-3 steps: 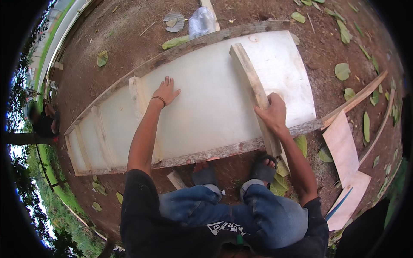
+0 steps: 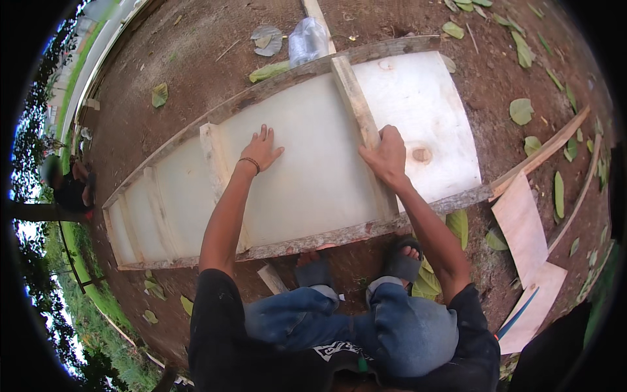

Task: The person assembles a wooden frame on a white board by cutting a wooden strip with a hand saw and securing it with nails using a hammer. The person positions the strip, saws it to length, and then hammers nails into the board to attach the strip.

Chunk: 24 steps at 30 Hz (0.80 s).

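Note:
A long wooden frame lies on the ground before me, with pale sheets of thin board set between its rough side rails. My right hand grips a loose wooden batten that spans the frame crosswise toward its right end. The batten's far end rests at the far rail; its near end meets the near rail. My left hand lies with fingers spread on the pale panel, just right of a crosspiece. A white board with a knot shows right of the batten.
A clear plastic bag sits beyond the far rail. On the right lie wooden strips and pale plywood offcuts. Leaves dot the brown soil. My sandalled feet stand by the near rail. Another person is at far left.
My right hand has shifted the batten left and away from me, so its ends now sit within the rails. The left hand has stayed on the panel.

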Tool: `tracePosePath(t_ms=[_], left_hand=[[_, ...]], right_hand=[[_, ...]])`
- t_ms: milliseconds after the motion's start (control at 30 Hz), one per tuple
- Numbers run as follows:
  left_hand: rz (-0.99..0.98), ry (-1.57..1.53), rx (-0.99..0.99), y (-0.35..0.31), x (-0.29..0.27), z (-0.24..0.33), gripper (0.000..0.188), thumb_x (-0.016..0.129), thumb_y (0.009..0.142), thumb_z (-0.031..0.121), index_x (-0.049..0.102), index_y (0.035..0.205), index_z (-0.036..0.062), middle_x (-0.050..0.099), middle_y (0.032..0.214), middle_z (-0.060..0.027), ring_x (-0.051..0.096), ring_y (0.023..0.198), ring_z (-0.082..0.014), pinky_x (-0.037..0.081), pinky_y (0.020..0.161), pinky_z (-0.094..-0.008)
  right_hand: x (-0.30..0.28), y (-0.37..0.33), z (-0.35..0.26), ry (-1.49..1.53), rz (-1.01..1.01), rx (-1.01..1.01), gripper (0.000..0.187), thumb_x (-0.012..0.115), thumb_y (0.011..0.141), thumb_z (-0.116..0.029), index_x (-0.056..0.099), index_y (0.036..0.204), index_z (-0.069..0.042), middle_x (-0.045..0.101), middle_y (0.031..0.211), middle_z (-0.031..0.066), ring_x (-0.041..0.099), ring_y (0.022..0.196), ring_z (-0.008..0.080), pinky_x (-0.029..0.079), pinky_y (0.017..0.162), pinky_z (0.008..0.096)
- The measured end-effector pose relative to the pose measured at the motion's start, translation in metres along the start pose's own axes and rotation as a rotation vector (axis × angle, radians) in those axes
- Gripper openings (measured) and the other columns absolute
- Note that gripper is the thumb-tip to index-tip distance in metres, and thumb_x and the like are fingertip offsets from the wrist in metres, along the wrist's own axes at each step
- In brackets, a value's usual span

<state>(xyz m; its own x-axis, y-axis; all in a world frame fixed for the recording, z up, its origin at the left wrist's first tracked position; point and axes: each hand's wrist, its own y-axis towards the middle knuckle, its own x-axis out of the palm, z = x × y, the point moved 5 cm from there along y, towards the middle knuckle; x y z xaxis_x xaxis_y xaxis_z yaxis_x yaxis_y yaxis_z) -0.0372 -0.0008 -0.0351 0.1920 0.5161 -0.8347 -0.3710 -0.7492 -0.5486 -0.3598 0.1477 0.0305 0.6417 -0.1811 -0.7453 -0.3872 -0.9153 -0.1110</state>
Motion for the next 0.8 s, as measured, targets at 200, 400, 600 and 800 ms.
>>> tracePosePath(t_ms=[200,400,600,800], left_hand=[[0.096,0.063,0.053,-0.026,-0.009,0.007,0.083,0.052,0.097,0.052,0.019,0.161,0.0106,0.013,0.168,-0.0145,0.022,0.151,-0.0437,0.036,0.117,-0.0539],[0.087,0.031,0.058,-0.025,-0.005,0.004,0.081,0.051,0.097,0.052,0.018,0.162,0.0147,0.012,0.169,-0.0115,0.020,0.152,-0.0431,0.037,0.116,-0.0534],[0.029,0.048,0.077,-0.040,-0.024,-0.002,0.071,0.048,0.100,0.049,0.029,0.158,0.0122,0.024,0.166,-0.0100,0.036,0.146,-0.0370,0.044,0.112,-0.0457],[0.145,-0.056,0.276,-0.174,-0.051,0.003,0.042,0.060,0.098,0.032,0.058,0.132,0.0076,0.066,0.123,-0.0123,0.066,0.105,-0.0313,0.052,0.093,-0.0439]], right_hand=[[0.038,0.010,-0.024,0.068,0.051,-0.016,0.047,0.077,0.073,-0.025,0.047,0.095,0.002,0.052,0.099,0.0214,0.057,0.090,0.0388,0.049,0.076,0.0468],[0.044,-0.002,-0.019,0.084,0.027,0.004,0.049,0.079,0.069,-0.022,0.046,0.098,0.001,0.050,0.102,0.0203,0.057,0.089,0.0364,0.051,0.074,0.0447],[0.055,0.019,-0.035,0.064,0.021,-0.055,0.052,0.080,0.072,-0.025,0.046,0.101,0.002,0.050,0.104,0.0204,0.058,0.092,0.0367,0.051,0.077,0.0465],[0.050,0.003,-0.010,0.141,0.079,-0.038,0.066,0.080,0.076,-0.042,0.055,0.108,0.010,0.065,0.104,0.0257,0.066,0.096,0.0365,0.052,0.087,0.0437]])
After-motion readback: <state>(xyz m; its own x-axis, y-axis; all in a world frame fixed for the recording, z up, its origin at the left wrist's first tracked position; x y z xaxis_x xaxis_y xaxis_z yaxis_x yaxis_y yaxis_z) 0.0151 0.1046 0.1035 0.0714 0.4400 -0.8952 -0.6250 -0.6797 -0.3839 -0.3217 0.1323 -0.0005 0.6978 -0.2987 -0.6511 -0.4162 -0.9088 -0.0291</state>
